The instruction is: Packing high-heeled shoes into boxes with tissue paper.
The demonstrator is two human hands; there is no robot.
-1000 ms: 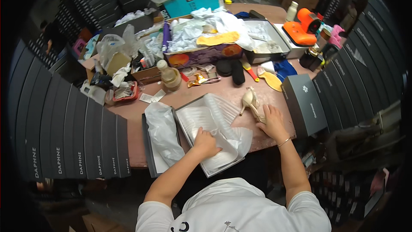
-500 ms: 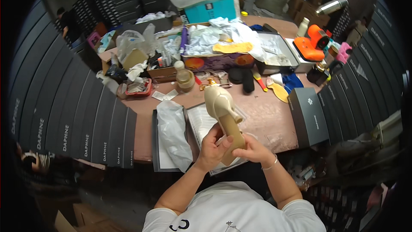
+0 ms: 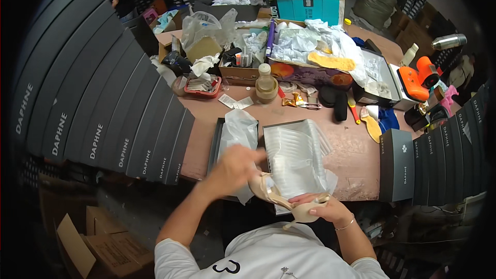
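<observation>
A beige high-heeled shoe [image 3: 265, 188] is held low at the table's front edge, its toe to the left and its thin heel hanging down. My right hand [image 3: 331, 210] is closed around the back part of the shoe, near the heel. Just left of the toe is my left hand [image 3: 233, 169], smeared by motion, so its fingers cannot be made out. Beyond the hands lies an open shoebox [image 3: 267, 147] lined with white padded wrap [image 3: 295, 150]. White tissue paper [image 3: 238, 130] lies in a dark tray or lid [image 3: 213, 147] to its left.
Dark shoeboxes [image 3: 106, 119] stand in a long row at left, with another row [image 3: 439, 163] at right. Along the back are a carton of crumpled paper [image 3: 310, 46], a bottle in a round holder [image 3: 266, 90], a red basket [image 3: 204, 89] and a yellow-handled brush [image 3: 353, 109].
The shoe has turned from upright, sole facing me, to lying lengthwise, and moved lower. My left hand has left it and moved leftward; my right hand now holds the heel end.
</observation>
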